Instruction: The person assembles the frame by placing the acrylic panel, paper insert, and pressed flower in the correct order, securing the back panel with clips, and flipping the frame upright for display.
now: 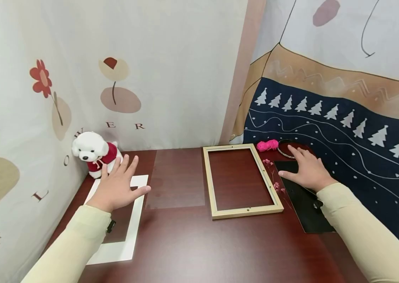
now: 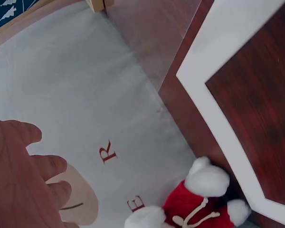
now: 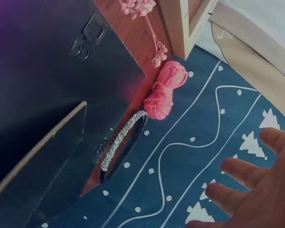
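My left hand [image 1: 116, 190] hovers with fingers spread over a white rectangular mat [image 1: 134, 228] with a cut-out middle, touching nothing that I can see. Spread likewise, my right hand [image 1: 307, 169] is above a black backing board [image 1: 307, 214] and holds nothing. In the right wrist view a dark flap [image 3: 47, 161] stands tilted up from that board, and a metal hanger [image 3: 94, 28] shows on its surface. Between the hands, a light wooden picture frame [image 1: 211, 184] lies on the table, its opening showing the tabletop.
A white plush dog [image 1: 91, 146] in a red top sits behind the mat. Behind the board are a pink yarn skein [image 1: 267, 145] and a glittery headband [image 3: 121, 137]. Pink dried flowers [image 1: 276, 186] lie between frame and board. Printed curtains [image 1: 171, 78] border the table.
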### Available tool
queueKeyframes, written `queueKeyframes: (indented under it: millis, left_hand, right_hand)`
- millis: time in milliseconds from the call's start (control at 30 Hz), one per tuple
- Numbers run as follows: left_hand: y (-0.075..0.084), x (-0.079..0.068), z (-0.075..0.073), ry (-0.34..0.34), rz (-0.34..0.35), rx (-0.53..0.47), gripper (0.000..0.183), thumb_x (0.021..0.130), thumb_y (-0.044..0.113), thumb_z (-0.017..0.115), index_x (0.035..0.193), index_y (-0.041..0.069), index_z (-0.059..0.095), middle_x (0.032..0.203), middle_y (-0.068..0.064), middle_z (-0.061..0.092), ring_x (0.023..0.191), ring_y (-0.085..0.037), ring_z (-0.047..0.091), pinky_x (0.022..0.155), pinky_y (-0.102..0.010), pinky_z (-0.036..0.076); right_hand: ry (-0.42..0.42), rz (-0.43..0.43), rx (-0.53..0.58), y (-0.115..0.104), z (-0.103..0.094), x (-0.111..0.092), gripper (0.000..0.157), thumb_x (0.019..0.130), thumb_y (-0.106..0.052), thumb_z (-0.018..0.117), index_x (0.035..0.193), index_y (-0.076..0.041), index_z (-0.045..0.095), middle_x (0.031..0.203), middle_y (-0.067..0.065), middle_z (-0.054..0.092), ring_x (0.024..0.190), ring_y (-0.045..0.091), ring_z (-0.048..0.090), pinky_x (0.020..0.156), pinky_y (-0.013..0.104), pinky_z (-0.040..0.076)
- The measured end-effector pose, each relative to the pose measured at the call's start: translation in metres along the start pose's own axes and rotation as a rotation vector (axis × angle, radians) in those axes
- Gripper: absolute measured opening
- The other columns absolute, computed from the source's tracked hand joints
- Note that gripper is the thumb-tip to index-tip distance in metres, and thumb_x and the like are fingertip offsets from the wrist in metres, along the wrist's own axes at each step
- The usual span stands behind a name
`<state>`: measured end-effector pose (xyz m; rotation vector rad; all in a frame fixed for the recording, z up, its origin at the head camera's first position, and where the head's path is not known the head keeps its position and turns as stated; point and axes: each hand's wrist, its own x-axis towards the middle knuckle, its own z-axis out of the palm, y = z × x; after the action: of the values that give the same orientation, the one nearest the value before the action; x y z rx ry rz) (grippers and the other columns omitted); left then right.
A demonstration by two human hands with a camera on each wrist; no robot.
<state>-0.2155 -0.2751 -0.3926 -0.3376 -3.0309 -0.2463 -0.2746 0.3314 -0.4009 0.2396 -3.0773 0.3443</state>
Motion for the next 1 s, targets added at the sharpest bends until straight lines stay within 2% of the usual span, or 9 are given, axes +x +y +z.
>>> queueKeyframes:
  millis: [133,200,433,667,800,1000]
  left_hand:
    - [0.004,0.002,0.005,0.001,0.026,-0.031,0.114,0.092,0.077,0.059,0.169,0.005,0.017,0.172,-0.031,0.016,0.158,-0.054,0.01,0.12,-0.078,0.002]
    - [0.005,0.003,0.007,0.004,0.039,-0.043,0.112,0.092,0.075,0.06,0.169,0.004,0.018,0.171,-0.032,0.018,0.158,-0.054,0.01,0.121,-0.077,0.004]
    - [0.011,0.006,0.013,0.005,0.057,-0.051,0.111,0.093,0.071,0.062,0.168,0.002,0.019,0.169,-0.033,0.021,0.157,-0.056,0.012,0.123,-0.074,0.005]
    - [0.012,0.009,0.019,-0.005,0.053,-0.051,0.112,0.093,0.072,0.061,0.168,0.003,0.018,0.17,-0.032,0.021,0.158,-0.054,0.012,0.123,-0.075,0.008]
    - [0.013,0.01,0.021,-0.009,0.051,-0.057,0.112,0.093,0.072,0.061,0.168,0.002,0.018,0.17,-0.032,0.022,0.158,-0.054,0.013,0.123,-0.075,0.009]
    - [0.012,0.011,0.025,-0.005,0.052,-0.081,0.106,0.095,0.063,0.066,0.168,0.001,0.019,0.169,-0.032,0.023,0.157,-0.054,0.015,0.123,-0.075,0.012]
  right_hand:
    - [-0.011,-0.008,0.056,0.002,0.002,0.0,0.115,0.089,-0.065,0.074,0.169,-0.005,0.016,0.16,0.04,0.029,0.143,0.061,0.033,0.111,0.079,0.032]
    - [-0.019,-0.004,0.081,0.004,0.003,0.0,0.114,0.09,-0.064,0.075,0.169,-0.006,0.017,0.16,0.039,0.029,0.143,0.06,0.034,0.11,0.079,0.035]
    - [-0.028,-0.009,0.131,0.009,0.012,0.002,0.111,0.091,-0.061,0.075,0.168,-0.005,0.018,0.162,0.037,0.029,0.144,0.057,0.035,0.111,0.077,0.034]
    - [-0.019,-0.018,0.147,0.005,0.016,0.003,0.105,0.093,-0.054,0.076,0.167,-0.005,0.021,0.162,0.036,0.03,0.143,0.057,0.036,0.111,0.076,0.035]
    - [-0.005,-0.025,0.165,-0.001,0.018,0.006,0.102,0.094,-0.051,0.076,0.167,-0.005,0.023,0.162,0.034,0.032,0.144,0.056,0.037,0.113,0.076,0.034]
    - [-0.017,-0.018,0.235,-0.018,0.022,0.013,0.102,0.095,-0.054,0.074,0.167,-0.004,0.022,0.164,0.033,0.031,0.145,0.055,0.037,0.115,0.074,0.034]
